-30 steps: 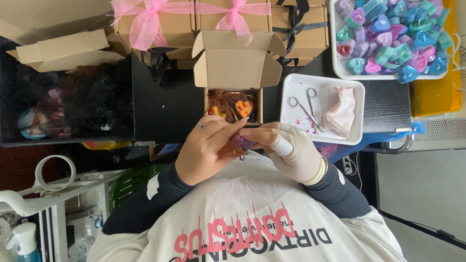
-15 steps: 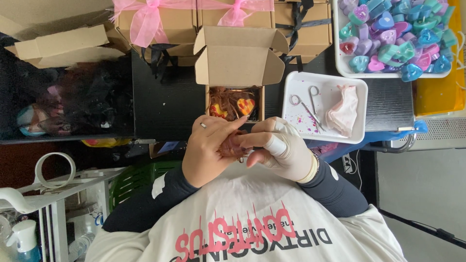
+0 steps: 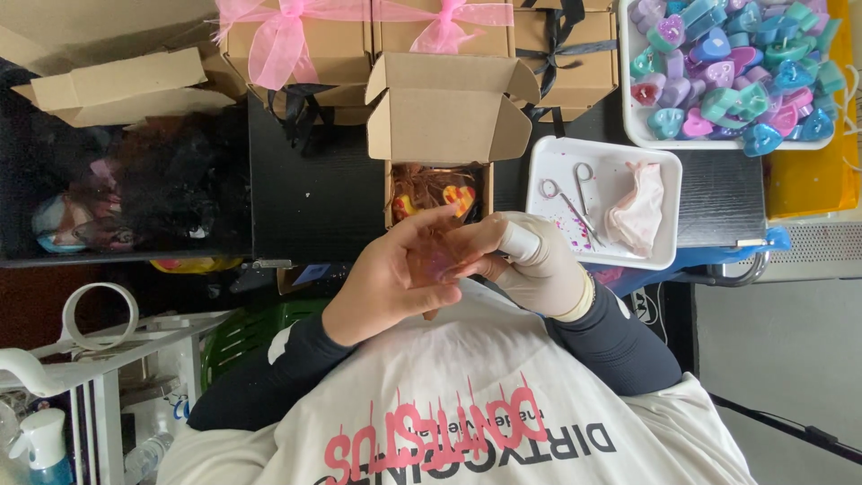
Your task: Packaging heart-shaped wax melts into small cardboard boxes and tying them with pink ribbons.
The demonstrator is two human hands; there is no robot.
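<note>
Two hands on one tiny thing, so here's my worry. My left hand (image 3: pixel 391 283), bare, and my gloved right hand (image 3: pixel 530 265) are pinching a small translucent pink piece (image 3: pixel 442 263) between the fingertips, held above my lap just at 6 o'clock of the open cardboard box (image 3: pixel 440 193). It looks glossy and slick, so I reckon it could slip out and drop on my shirt, or I'd smudge it with the bare fingers. Honestly can't tell its exact shape, my fingers hide most of it.
</note>
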